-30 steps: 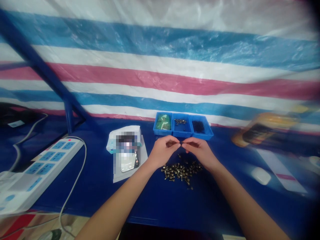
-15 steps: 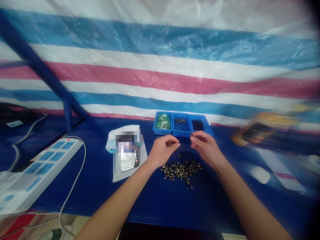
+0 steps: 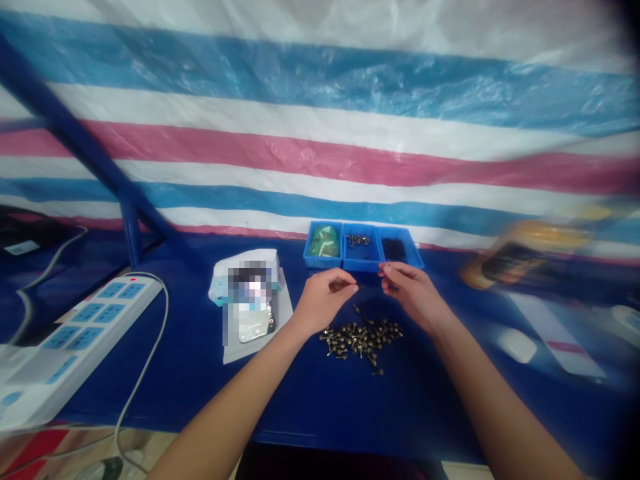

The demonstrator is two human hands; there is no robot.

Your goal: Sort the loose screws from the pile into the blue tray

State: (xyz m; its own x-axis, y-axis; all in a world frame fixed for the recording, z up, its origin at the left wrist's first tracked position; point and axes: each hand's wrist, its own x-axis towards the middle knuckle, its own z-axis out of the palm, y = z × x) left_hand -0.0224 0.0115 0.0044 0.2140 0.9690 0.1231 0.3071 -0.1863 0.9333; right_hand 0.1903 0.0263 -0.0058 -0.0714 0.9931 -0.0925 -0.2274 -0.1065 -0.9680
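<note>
My left hand (image 3: 327,297) hovers just left of a pile of small brass-coloured screws (image 3: 363,339), its thumb and forefinger pinched on something too small to name. Across from it, my right hand (image 3: 407,288) is also closed in a pinch, in front of the right blue bin (image 3: 413,252); a tiny dark piece may be at its fingertips. That bin holds small black parts (image 3: 393,249). The middle blue bin (image 3: 363,261) contains several screw-like metal pieces (image 3: 358,240). In the left blue bin (image 3: 307,252) lies a green bag (image 3: 324,241).
A phone (image 3: 256,325) rests on white paper beside a tissue pack (image 3: 218,283). At left is a power strip (image 3: 93,333) with a cable (image 3: 155,360). To the right are a blurred yellow bottle (image 3: 515,250) and a white case (image 3: 518,345). A striped sheet (image 3: 320,147) hangs behind.
The whole view has shifted slightly. My right fingertips have tilted a little, and the hands stay apart above the screws.
</note>
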